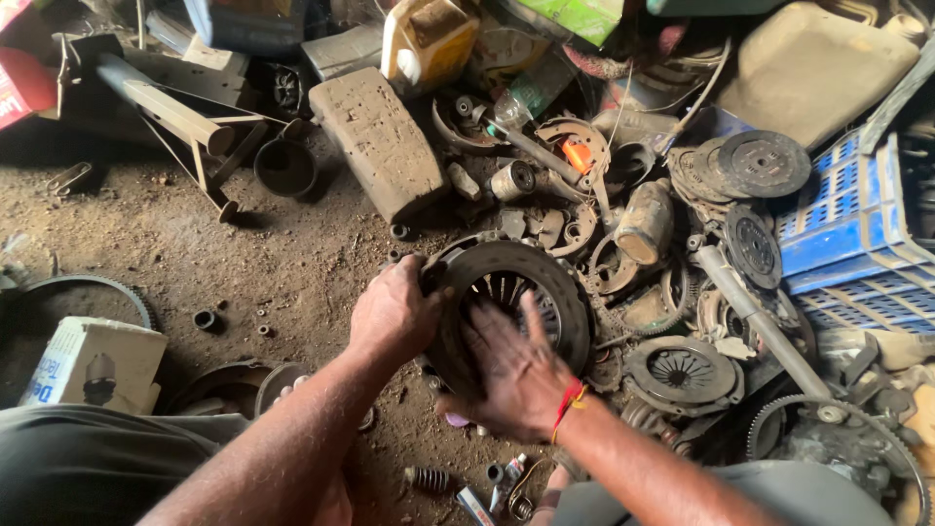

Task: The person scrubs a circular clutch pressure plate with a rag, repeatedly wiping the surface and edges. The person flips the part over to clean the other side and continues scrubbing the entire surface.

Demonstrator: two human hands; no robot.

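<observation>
A round, dark, greasy clutch pressure plate (545,282) with radial spring fingers is held tilted above the dirt floor at the centre. My left hand (394,310) grips its left rim. My right hand (516,375), with a red-and-yellow thread at the wrist, lies flat with fingers spread on the lower front face of the plate, covering part of it.
More clutch plates (682,370) and discs (763,161) lie at the right beside a blue plastic crate (847,234). A toothed ring gear (847,429) is bottom right. A brick (380,141), a yellow jug (429,39), a white carton (93,365), and a coil spring (427,478) lie around.
</observation>
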